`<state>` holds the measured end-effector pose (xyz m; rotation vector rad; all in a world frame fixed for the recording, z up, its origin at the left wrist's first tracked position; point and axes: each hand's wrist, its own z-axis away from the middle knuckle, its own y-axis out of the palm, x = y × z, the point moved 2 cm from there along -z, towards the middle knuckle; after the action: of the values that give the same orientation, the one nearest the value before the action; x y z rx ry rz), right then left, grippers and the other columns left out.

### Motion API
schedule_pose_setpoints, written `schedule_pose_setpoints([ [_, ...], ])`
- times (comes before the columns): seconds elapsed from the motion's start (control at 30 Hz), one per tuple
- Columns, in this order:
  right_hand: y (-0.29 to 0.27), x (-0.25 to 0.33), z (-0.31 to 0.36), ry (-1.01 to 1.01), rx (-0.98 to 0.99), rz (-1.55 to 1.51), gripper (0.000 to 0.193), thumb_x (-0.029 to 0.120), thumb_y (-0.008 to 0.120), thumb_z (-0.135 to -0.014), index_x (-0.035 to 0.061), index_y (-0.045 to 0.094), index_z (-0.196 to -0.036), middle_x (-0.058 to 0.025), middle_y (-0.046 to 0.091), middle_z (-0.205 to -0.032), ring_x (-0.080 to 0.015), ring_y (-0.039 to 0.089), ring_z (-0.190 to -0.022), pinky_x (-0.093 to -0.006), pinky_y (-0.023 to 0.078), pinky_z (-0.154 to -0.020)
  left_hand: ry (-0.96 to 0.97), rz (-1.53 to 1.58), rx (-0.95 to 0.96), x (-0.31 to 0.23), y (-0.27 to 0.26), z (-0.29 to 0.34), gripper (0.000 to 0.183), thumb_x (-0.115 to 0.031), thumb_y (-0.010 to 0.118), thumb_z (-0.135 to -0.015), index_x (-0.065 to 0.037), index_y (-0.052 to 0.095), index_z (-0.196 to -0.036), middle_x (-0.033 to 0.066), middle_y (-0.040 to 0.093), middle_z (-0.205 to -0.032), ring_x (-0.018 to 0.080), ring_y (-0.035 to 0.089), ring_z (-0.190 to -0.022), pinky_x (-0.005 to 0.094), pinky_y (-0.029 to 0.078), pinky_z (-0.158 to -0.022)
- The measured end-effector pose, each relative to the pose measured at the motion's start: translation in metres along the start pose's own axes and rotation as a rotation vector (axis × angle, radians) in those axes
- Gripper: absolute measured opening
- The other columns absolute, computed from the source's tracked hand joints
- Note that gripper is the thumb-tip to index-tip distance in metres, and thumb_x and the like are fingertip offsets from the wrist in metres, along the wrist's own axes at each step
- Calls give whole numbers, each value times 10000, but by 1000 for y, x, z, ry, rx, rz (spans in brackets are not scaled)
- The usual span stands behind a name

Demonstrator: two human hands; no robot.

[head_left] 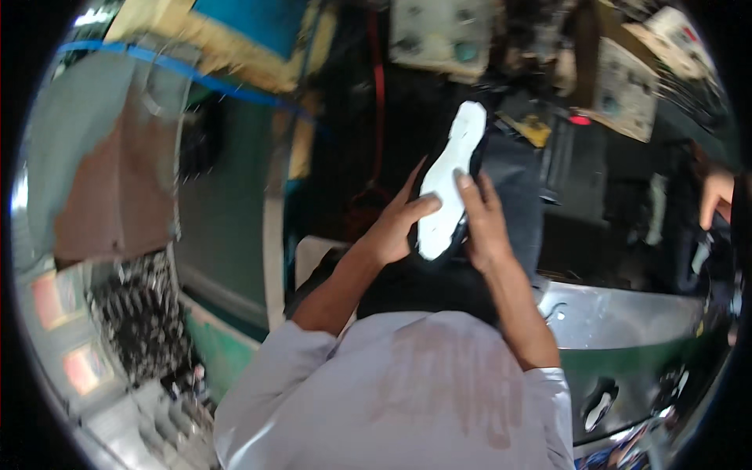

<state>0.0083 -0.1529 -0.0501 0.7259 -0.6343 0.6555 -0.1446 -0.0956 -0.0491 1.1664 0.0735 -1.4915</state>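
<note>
A black shoe piece with a white, sole-shaped underside (452,180) is held up in front of me, tilted with its narrower end away from me and to the right. My left hand (394,227) grips its left edge, the thumb resting on the white face. On the opposite side my right hand (484,222) is closed round the edge, thumb also on the white. The fingers beneath are mostly hidden. Under and beyond the right hand lies a dark grey padded surface (513,180).
Grey control boxes (440,35) stand at the far side, with a red cable (378,94) hanging left of them. A steel-edged conveyor (619,313) runs at right, with another shoe piece (599,411) on it. Another person's hand (717,196) reaches in at far right.
</note>
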Motion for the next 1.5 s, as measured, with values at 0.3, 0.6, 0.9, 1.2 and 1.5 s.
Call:
schedule_pose_setpoints([
  [0.3, -26, 1, -32, 28, 140, 290, 530, 280, 648, -1090, -82, 565, -1469, -220, 722, -1295, -267, 754, -1103, -384, 599, -992, 27, -567, -903, -120, -245, 50, 1021, -259, 821, -869, -180, 261, -1719, 246, 473, -1613, 366, 468, -1471, 547, 383, -1204],
  [0.6, -107, 26, -82, 56, -263, 518, 419, 231, 611, -1102, -59, 595, -1405, -163, 743, -1190, -245, 790, -896, -330, 666, -752, -158, -2190, -970, -182, -578, -5, 766, -257, 609, -1030, -370, 265, -1705, 335, 167, -1737, 379, 546, -1404, 608, 379, -1213],
  [0.9, -116, 30, -100, 105, -282, 463, 380, 231, 626, -1101, -46, 602, -1359, -166, 746, -1127, -235, 790, -791, -311, 658, -634, -605, -2413, -815, -249, -730, 41, 933, -164, 585, -1040, -419, -3, -1718, 350, 212, -1708, 454, 600, -1361, 592, 508, -1109],
  [1.2, -86, 32, -95, -18, -345, 444, 451, 285, 528, -1133, -93, 584, -1373, -217, 762, -1056, -233, 766, -690, -307, 625, -553, -204, -2056, -705, -158, -662, -9, 568, -292, 436, -1134, -22, 390, -1632, 135, 433, -1682, 368, 486, -1451, 443, 419, -1171],
  [1.5, -76, 8, -125, -87, -209, 405, 350, 108, 495, -1071, -89, 590, -1345, -205, 776, -952, -248, 768, -612, -339, 615, -475, 105, -1496, -721, -144, -562, 40, 510, -47, 685, -918, 19, 620, -1420, 281, 678, -1340, 416, 661, -1241, 512, 530, -1062],
])
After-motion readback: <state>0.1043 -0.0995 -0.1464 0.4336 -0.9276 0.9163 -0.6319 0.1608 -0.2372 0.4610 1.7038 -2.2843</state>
